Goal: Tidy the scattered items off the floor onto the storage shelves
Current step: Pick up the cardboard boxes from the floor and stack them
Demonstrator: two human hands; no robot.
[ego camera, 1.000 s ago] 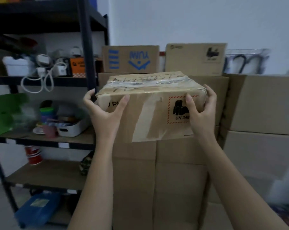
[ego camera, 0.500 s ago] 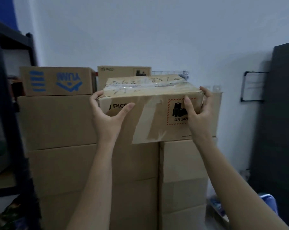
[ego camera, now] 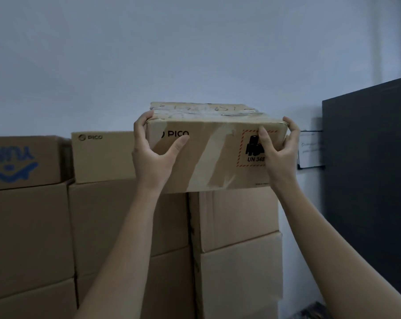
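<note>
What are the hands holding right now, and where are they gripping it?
A taped PICO cardboard box: left hand grips its upper left corner, right hand its upper right corner, thumbs on the front face.

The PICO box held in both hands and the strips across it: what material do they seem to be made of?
PICO box: brown cardboard, matte, with printed logo and a hazard label. Strips: probably clear plastic packing tape, since they look glossy, wrinkled and see-through. Left hand and right hand grip its ends.

Head camera faces forward, close behind the raised hands (ego camera: 218, 157).
</note>
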